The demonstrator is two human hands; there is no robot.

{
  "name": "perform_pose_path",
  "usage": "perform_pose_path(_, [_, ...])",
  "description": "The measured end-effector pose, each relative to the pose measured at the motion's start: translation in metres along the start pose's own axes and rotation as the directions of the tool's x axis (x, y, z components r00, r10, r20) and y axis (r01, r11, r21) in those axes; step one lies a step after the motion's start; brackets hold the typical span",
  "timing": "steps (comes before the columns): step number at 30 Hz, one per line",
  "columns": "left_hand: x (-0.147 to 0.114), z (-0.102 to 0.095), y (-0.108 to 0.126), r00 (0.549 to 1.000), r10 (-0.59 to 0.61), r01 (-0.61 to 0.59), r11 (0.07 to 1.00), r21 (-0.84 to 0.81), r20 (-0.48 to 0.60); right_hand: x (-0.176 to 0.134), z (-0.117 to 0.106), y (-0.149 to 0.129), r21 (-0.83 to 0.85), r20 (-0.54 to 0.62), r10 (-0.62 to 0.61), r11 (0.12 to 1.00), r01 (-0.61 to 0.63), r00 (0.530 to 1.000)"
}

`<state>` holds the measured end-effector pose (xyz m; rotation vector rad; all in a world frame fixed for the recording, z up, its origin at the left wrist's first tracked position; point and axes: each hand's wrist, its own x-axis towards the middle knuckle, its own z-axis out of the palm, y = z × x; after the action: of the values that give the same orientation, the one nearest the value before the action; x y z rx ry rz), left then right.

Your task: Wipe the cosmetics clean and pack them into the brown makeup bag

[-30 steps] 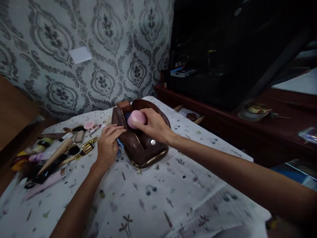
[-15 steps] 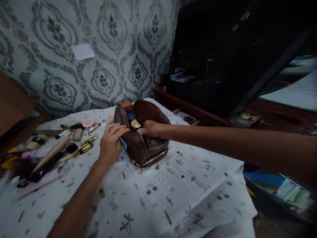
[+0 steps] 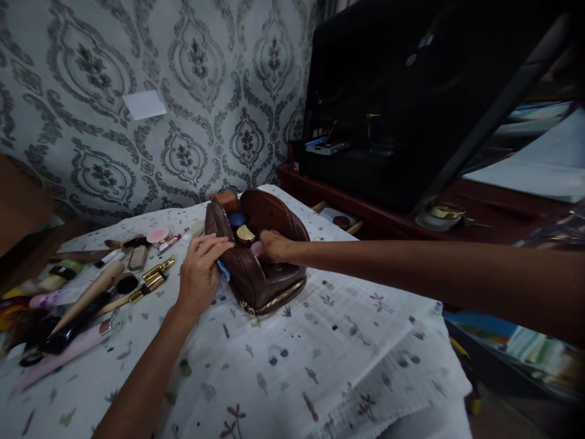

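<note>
A brown leather cosmetic bag [image 3: 274,286] stands unzipped on the cloth-covered table, its lid tipped back. My left hand [image 3: 201,268] grips the bag's left rim, fingers laid over the edge. A bit of blue cloth [image 3: 223,270] pokes out beside that hand. Inside the bag reaches my right hand [image 3: 275,247], its fingers curled down and their tips hidden. Next to it lie a pink round item [image 3: 256,248], a gold-coloured round item [image 3: 245,235] and a dark blue round item [image 3: 237,219]. What the right fingers hold, if anything, cannot be seen.
Makeup lies spread on the left of the table: a pink tube [image 3: 68,356], brushes [image 3: 86,299], gold lipsticks [image 3: 158,268], a pink compact [image 3: 158,236] and several others. A dark television [image 3: 388,110] stands on a reddish-brown cabinet [image 3: 503,207] at the right.
My right hand has sunk slightly deeper into the bag. The left hand keeps its place on the rim. The whole view has shifted a little.
</note>
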<state>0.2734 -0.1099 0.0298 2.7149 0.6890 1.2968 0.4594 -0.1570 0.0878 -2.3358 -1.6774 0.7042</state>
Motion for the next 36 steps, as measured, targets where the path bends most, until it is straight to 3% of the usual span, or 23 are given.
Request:
perform_pose_path(11, [0.001,-0.002,0.002,1.000,0.002,-0.003,1.000,0.019,0.029,-0.002,-0.007,-0.004,-0.006,-0.006,0.009,1.000,-0.009,1.000])
perform_pose_path(18, [0.001,-0.003,0.001,0.999,-0.015,0.015,1.000,0.018,0.038,-0.028,-0.019,-0.002,-0.082,-0.007,-0.089,0.993,0.088,0.996])
perform_pose_path(20, [0.000,-0.002,0.001,0.999,-0.013,0.012,1.000,0.017,0.036,-0.045,-0.017,0.006,-0.156,0.049,-0.244,0.956,0.248,0.969])
perform_pose_path(22, [0.000,0.000,0.000,0.999,-0.006,0.006,1.000,0.014,0.032,-0.062,-0.011,0.018,-0.224,0.104,-0.411,0.878,0.424,0.906])
perform_pose_path(24, [0.000,0.001,0.000,1.000,-0.004,0.003,1.000,0.015,0.028,-0.077,-0.004,0.031,-0.268,0.129,-0.505,0.811,0.520,0.853])
perform_pose_path(28, [-0.001,0.002,0.000,1.000,0.002,-0.003,1.000,0.030,0.024,-0.091,0.007,0.046,-0.332,0.044,-0.648,0.708,0.623,0.760])
perform_pose_path(33, [-0.002,0.001,0.001,0.999,0.028,-0.029,0.999,0.026,0.026,-0.091,0.010,0.043,-0.371,0.093,-0.619,0.705,0.604,0.780])
perform_pose_path(36, [-0.002,0.004,0.002,1.000,0.020,-0.021,0.999,0.044,0.023,-0.091,0.015,0.044,-0.350,-0.003,-0.641,0.720,0.600,0.767])
